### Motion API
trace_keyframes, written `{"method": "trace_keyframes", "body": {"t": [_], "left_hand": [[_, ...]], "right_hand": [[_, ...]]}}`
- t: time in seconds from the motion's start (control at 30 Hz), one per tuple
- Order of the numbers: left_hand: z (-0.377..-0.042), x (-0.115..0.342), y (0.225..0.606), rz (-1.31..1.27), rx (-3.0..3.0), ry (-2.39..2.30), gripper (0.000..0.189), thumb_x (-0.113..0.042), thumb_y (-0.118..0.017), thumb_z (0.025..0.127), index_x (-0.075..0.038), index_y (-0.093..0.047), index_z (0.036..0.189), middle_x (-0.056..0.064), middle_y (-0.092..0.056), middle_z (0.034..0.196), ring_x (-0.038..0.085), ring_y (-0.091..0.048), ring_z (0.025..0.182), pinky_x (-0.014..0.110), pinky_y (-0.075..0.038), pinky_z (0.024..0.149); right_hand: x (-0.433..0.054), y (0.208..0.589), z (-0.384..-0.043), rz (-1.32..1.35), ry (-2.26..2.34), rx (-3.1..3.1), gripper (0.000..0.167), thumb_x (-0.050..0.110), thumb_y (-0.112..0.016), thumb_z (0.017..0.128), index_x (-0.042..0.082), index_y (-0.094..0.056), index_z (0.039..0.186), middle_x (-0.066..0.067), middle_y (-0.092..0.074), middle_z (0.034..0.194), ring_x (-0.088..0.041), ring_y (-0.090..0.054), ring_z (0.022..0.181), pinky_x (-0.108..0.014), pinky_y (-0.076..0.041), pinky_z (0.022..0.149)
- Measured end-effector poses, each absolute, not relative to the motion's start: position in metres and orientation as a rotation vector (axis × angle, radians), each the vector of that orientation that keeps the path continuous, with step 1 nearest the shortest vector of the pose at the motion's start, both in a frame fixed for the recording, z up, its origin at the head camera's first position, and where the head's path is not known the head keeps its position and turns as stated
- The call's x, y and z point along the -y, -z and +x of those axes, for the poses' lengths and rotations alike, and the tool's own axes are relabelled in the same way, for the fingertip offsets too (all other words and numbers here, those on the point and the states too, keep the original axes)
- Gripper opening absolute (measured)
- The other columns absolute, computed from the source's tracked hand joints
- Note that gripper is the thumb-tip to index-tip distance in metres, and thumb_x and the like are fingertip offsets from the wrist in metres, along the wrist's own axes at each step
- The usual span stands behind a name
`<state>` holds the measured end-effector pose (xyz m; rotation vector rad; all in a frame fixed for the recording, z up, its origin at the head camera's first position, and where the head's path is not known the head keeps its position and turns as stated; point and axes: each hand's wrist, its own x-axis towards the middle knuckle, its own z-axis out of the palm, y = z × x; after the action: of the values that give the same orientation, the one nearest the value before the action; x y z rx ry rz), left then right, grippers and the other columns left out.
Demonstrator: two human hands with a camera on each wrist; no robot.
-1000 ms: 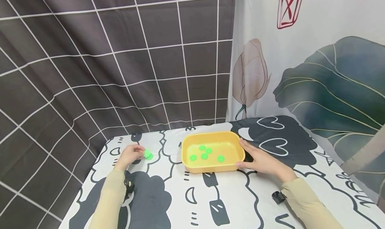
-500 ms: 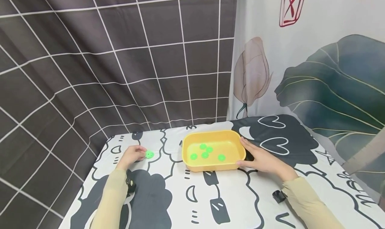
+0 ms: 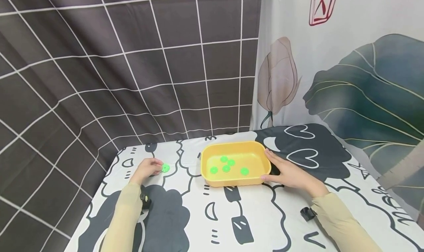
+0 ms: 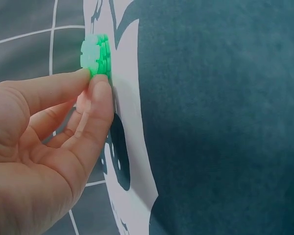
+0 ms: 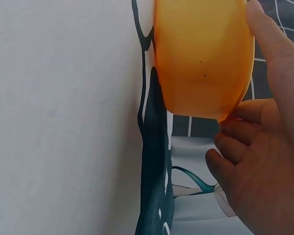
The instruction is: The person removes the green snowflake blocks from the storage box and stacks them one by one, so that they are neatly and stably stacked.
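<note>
My left hand [image 3: 148, 169] is low over the cloth at the left. Its thumb and index fingertips pinch green discs with notched rims [image 4: 95, 55], pressed together face to face in the left wrist view; how many are actually pinched I cannot tell. My right hand [image 3: 292, 174] lies against the right end of a yellow plastic basin [image 3: 236, 182], thumb at the near corner and fingers at the far one, extended rather than curled round it. Several flat green notched discs [image 3: 226, 168] lie loose on the basin's floor.
A black-and-white cartoon-print cloth [image 3: 195, 222] covers the table. Behind it hang a dark grid-pattern curtain [image 3: 185, 60] and a pale flower-print curtain [image 3: 298, 24]. Black wrist cameras sit by both forearms.
At the left hand, the green piece that stood apart above another one now lies flush with it. The right hand and the basin stay in place; the head view tilts slightly.
</note>
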<state>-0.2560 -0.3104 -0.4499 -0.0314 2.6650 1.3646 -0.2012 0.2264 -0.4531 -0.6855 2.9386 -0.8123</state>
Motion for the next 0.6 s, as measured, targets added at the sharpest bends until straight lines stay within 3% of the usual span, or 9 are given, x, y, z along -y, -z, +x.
{"method": "trace_keyframes", "body": {"t": [0.37, 0.6], "left_hand": [[-0.2559, 0.3058, 0.4502, -0.046, -2.71, -1.288, 0.024, 0.0, -0.063, 0.09, 0.014, -0.064, 0.109, 0.016, -0.071, 0.093, 0.011, -0.065, 0.072, 0.026, -0.057, 0.07], [-0.2536, 0.3095, 0.4521, 0.017, -2.717, -1.23, 0.034, -0.007, -0.071, 0.088, 0.008, -0.065, 0.117, 0.016, -0.069, 0.104, 0.02, -0.066, 0.086, 0.032, -0.055, 0.079]], "right_hand": [[-0.228, 0.4545, -0.2017, -0.682, 0.819, -2.933, 0.109, 0.068, -0.067, 0.084, 0.003, -0.022, 0.159, -0.021, -0.022, 0.164, -0.043, -0.029, 0.146, -0.059, -0.03, 0.114], [-0.227, 0.4538, -0.2015, -0.664, 0.813, -2.926, 0.11, 0.069, -0.066, 0.084, 0.003, -0.021, 0.159, -0.021, -0.021, 0.164, -0.044, -0.029, 0.146, -0.06, -0.03, 0.114]]}}
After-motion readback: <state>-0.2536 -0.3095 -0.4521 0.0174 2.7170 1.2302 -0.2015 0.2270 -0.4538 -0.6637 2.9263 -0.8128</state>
